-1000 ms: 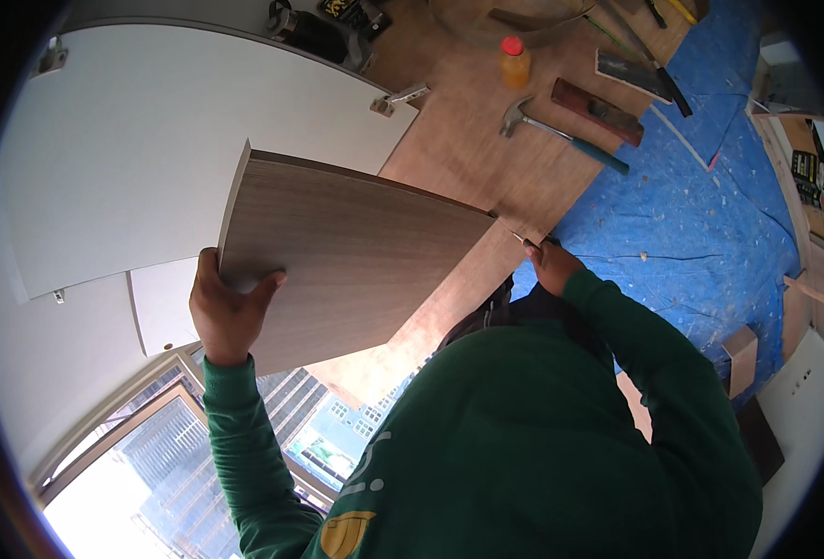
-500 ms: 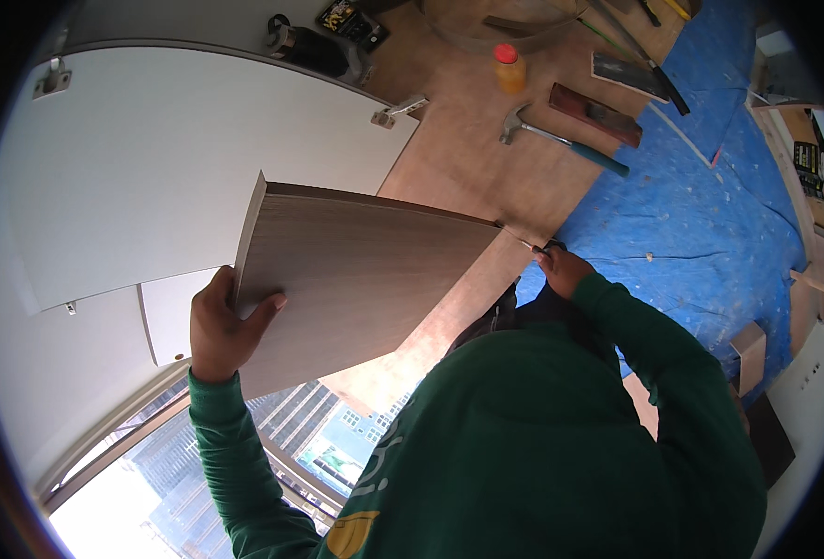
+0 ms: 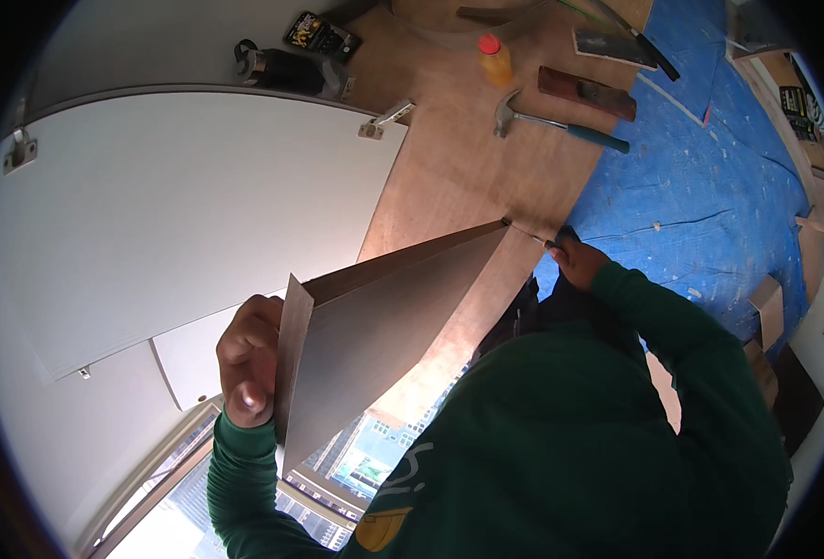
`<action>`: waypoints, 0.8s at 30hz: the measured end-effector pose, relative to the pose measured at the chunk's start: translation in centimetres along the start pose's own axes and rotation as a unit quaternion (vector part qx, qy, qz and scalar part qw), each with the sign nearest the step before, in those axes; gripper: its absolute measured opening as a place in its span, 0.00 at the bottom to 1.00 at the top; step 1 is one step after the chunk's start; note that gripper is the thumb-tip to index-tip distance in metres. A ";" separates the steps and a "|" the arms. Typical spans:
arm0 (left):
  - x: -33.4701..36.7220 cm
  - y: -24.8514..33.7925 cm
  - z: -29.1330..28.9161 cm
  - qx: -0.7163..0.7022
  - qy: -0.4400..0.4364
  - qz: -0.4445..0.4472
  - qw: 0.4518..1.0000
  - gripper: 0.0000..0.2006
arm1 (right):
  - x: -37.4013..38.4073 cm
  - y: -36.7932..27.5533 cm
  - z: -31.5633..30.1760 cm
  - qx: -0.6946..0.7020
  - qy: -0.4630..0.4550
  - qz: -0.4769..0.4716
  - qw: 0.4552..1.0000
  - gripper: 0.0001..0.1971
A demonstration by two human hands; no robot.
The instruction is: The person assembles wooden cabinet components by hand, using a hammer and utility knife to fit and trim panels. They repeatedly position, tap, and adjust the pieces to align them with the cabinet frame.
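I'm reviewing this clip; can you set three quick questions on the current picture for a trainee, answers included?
1. True or false: the red-capped bottle of orange-yellow liquid is on the flat brown wooden surface.
2. What does the right hand hold?
3. Where is the left hand?
A) On the green-handled claw hammer
B) At the left edge of the flat grey-brown wood-grain board
C) On the blue plastic sheet

Key:
1. True.
2. A thin tool; its exact kind is too small to tell.
3. B.
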State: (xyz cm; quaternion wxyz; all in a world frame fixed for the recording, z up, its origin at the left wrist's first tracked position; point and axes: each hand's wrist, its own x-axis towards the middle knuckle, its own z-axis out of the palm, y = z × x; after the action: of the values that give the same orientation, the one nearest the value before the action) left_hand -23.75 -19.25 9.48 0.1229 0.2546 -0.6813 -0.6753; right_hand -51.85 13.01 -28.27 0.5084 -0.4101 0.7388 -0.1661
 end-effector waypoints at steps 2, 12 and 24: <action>0.4 -0.8 1.8 -0.055 0.066 -0.060 0.994 0.38 | -0.2 -0.1 0.2 0.001 -0.002 0.014 1.000 0.25; 7.7 -4.2 2.5 -0.247 -0.122 0.026 0.961 0.28 | -0.9 -0.2 1.2 0.035 0.044 0.011 0.998 0.23; 13.7 -4.8 0.0 -0.247 -0.372 0.039 0.894 0.19 | -1.6 -0.4 0.3 0.042 0.012 0.035 0.998 0.21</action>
State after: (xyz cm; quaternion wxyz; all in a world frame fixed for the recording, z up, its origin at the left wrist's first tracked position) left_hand -34.41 -26.05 2.31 -0.0547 -0.0803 -0.4979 -0.8618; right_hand -51.17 14.10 -27.14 0.5215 -0.3609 0.7510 -0.1838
